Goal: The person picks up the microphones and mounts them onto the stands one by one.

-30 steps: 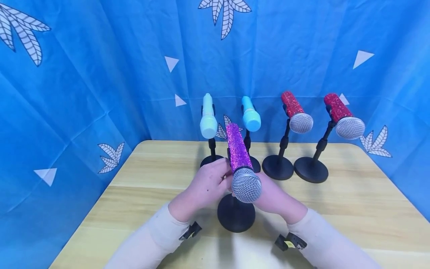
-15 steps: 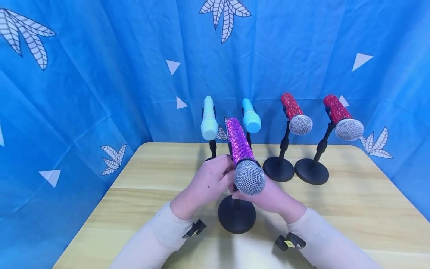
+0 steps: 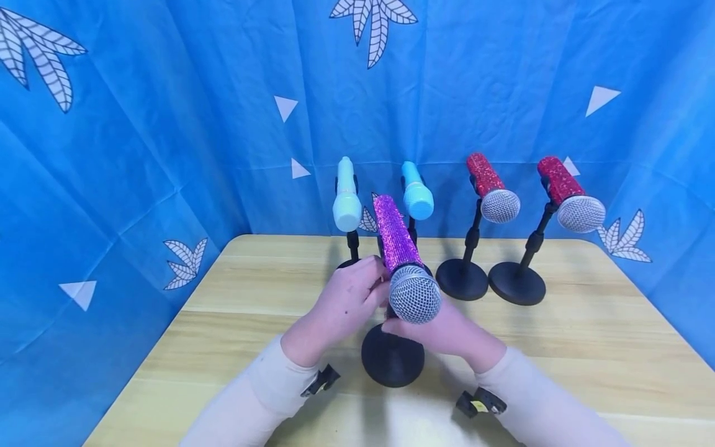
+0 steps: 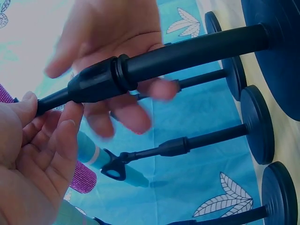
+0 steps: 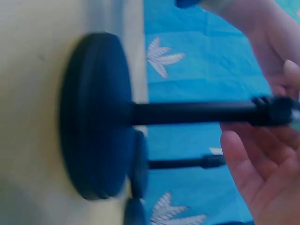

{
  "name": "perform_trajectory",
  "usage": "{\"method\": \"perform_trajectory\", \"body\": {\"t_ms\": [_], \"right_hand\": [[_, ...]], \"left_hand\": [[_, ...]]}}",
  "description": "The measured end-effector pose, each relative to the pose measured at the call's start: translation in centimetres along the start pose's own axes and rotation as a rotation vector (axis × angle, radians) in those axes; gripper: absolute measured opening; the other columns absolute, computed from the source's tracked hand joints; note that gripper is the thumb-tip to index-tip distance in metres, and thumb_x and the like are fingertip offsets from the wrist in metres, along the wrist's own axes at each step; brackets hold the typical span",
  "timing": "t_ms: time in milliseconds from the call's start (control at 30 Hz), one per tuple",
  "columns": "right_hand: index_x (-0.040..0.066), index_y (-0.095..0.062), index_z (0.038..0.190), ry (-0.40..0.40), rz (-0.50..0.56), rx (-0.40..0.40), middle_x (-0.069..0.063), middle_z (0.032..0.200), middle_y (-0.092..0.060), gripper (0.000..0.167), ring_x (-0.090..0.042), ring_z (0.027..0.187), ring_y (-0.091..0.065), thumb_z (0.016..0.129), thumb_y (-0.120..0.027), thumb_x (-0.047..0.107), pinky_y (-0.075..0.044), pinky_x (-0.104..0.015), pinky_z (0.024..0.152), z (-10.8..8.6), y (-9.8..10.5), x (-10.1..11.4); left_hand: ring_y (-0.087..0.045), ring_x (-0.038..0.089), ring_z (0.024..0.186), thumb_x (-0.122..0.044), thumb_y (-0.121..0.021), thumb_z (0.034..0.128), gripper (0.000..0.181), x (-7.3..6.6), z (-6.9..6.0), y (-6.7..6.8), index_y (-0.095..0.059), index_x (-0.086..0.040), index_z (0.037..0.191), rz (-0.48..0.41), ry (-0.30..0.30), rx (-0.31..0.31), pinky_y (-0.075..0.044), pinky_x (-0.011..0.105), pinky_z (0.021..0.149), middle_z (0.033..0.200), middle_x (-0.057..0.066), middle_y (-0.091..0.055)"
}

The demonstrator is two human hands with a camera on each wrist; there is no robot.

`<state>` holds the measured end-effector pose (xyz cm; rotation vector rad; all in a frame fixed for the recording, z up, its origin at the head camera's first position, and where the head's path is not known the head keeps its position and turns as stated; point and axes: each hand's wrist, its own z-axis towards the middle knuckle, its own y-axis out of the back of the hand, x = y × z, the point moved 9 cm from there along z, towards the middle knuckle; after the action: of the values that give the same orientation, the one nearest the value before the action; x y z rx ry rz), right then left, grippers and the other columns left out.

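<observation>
A purple glitter microphone [image 3: 398, 239] with a silver mesh head rests, tilted toward me, at the top of a black desk stand. Its round base [image 3: 393, 357] is on the table. My left hand [image 3: 349, 297] pinches the thin upper rod [image 4: 52, 101] between thumb and fingers, just above the collar [image 4: 96, 80]. My right hand [image 3: 447, 326] is at the pole's other side. In the left wrist view its fingers spread loosely behind the collar, blurred, without closing round it. The microphone's head hides part of both hands in the head view.
Behind stand two light blue microphones [image 3: 347, 208] and two red glitter microphones [image 3: 486, 174] on similar black stands. They line the back of the wooden table [image 3: 257, 273]. A blue patterned cloth [image 3: 234, 112] hangs around the back and sides.
The purple microphone has risen slightly above its base, which stays in place. My right thumb now shows in front of the pole. My left hand stays at the upper rod.
</observation>
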<state>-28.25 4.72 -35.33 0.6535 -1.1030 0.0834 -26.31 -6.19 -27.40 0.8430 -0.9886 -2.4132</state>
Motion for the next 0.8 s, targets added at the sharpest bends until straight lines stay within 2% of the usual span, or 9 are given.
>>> {"method": "perform_trajectory", "body": {"t_ms": [133,233,333,433,600,700,800], "right_hand": [[0.009,-0.059,0.133,0.045,-0.084,0.059,0.0,0.121,-0.064,0.038,-0.015,0.105,-0.062,0.097,-0.07,0.017,-0.052,-0.031,0.092,-0.7,1.0,0.9],[0.01,-0.065,0.13,0.078,-0.116,0.083,0.0,0.12,-0.068,0.032,-0.014,0.103,-0.065,0.099,-0.067,0.016,-0.053,-0.033,0.091,-0.8,1.2,1.4],[0.009,-0.067,0.124,0.045,-0.155,0.044,0.002,0.112,-0.07,0.03,-0.011,0.097,-0.066,0.095,-0.073,0.015,-0.054,-0.03,0.088,-0.6,1.3,1.0],[0.007,-0.061,0.126,0.014,-0.18,-0.015,0.002,0.114,-0.065,0.044,-0.011,0.097,-0.062,0.088,-0.081,0.017,-0.054,-0.029,0.086,-0.2,1.3,0.6],[0.009,-0.042,0.145,0.035,-0.079,-0.053,-0.002,0.131,-0.054,0.079,-0.017,0.11,-0.057,0.082,-0.087,0.024,-0.051,-0.032,0.093,0.3,0.7,0.5],[0.01,-0.04,0.146,0.021,-0.05,-0.044,-0.003,0.136,-0.051,0.079,-0.02,0.115,-0.055,0.084,-0.086,0.025,-0.05,-0.033,0.095,0.0,0.6,0.4],[0.008,-0.044,0.142,0.002,-0.091,-0.021,-0.005,0.136,-0.05,0.066,-0.019,0.117,-0.053,0.089,-0.08,0.022,-0.049,-0.034,0.096,-0.3,0.6,0.2]], "left_hand": [[-0.063,0.007,0.085,-0.007,-0.066,0.0977,0.005,-0.2,-0.1,0.0,-0.067,-0.011,0.102,-0.005,-0.017,-0.004,-0.054,0.022,0.076,0.092,-0.005,-0.064],[-0.062,0.007,0.081,-0.006,-0.065,0.0972,0.006,-0.2,-0.1,0.0,-0.066,-0.011,0.099,-0.008,-0.03,-0.014,-0.053,0.02,0.073,0.089,-0.004,-0.063],[-0.06,0.008,0.081,-0.007,-0.064,0.0983,0.003,-0.3,-0.1,0.1,-0.065,-0.01,0.098,0.003,-0.05,-0.023,-0.053,0.021,0.073,0.088,-0.004,-0.061],[-0.059,0.008,0.082,-0.01,-0.065,0.0992,0.001,-0.3,0.0,0.2,-0.065,-0.009,0.099,0.009,-0.055,-0.02,-0.053,0.022,0.074,0.088,-0.004,-0.061],[-0.059,0.007,0.083,-0.011,-0.067,0.0982,0.003,-0.1,-0.1,0.3,-0.066,-0.011,0.1,0.002,-0.035,-0.013,-0.053,0.023,0.075,0.089,-0.006,-0.06],[-0.059,0.007,0.083,-0.011,-0.068,0.0976,0.003,-0.2,-0.2,0.2,-0.065,-0.012,0.099,0.007,-0.041,-0.015,-0.053,0.024,0.075,0.089,-0.006,-0.06],[-0.06,0.008,0.083,-0.01,-0.068,0.0969,0.004,-0.3,-0.2,0.2,-0.065,-0.012,0.097,0.011,-0.057,-0.022,-0.053,0.024,0.075,0.088,-0.005,-0.061]]}}
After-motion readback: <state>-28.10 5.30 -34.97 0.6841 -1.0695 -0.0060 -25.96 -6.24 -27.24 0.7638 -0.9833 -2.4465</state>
